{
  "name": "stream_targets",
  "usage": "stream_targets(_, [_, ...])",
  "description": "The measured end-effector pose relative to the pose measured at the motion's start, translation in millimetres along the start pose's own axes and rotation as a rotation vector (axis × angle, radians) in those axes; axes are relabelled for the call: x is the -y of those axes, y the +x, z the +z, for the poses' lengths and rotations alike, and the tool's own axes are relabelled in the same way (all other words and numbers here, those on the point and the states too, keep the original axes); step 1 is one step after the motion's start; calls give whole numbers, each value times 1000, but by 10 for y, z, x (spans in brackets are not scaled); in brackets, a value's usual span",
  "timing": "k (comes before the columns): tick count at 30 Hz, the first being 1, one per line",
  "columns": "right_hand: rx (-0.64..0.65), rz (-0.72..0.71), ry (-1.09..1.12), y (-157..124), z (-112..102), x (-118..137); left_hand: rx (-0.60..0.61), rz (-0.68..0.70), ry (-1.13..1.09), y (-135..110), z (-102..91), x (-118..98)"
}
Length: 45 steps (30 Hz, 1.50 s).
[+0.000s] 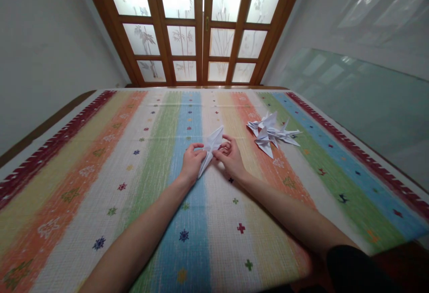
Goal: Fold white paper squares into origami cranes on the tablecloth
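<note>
A folded white paper piece [211, 147], long and pointed at both ends, lies slanted at the middle of the striped tablecloth [100, 181]. My left hand [191, 161] pinches its left side with thumb and fingers. On the opposite side, my right hand [231, 155] grips the paper, fingers curled. Both hands rest low on the cloth, close together.
A small pile of finished white folded paper figures [272, 133] lies to the right of my hands on the orange and green stripes. Wooden doors with frosted glass panes [201, 24] stand behind the table. A glossy wall runs along the right.
</note>
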State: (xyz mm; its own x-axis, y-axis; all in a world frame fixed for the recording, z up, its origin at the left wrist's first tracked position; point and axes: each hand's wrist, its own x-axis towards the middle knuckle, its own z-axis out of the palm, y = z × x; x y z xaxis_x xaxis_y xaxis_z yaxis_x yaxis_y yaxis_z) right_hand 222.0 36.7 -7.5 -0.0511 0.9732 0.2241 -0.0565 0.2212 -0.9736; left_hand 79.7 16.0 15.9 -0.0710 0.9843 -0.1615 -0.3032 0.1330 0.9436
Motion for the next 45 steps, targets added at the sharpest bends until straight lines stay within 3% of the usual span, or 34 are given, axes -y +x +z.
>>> stream_targets(5, [-36, -15, -19, -15, -8, -24, 54, 93, 182, -16, 4, 54])
stream_targets(11, [82, 45, 46, -38, -73, 79, 83, 249, 203, -26, -8, 65])
stream_targets(15, [52, 55, 83, -70, -82, 71, 164, 220, 194, -31, -28, 78])
stream_targets(25, [54, -1, -40, -88, -85, 2, 113, 251, 224, -2, -71, 150])
stream_targets(31, [42, -178, -181, -110, -111, 22, 145, 234, 217, -1, -73, 158])
stream_targets(37, [-5, -55, 6, -114, -88, -11, 51, 276, 228, 3, -70, 178])
stream_targets(45, [1, 39, 119, -110, -60, 29, 64, 251, 132, -33, -55, 159])
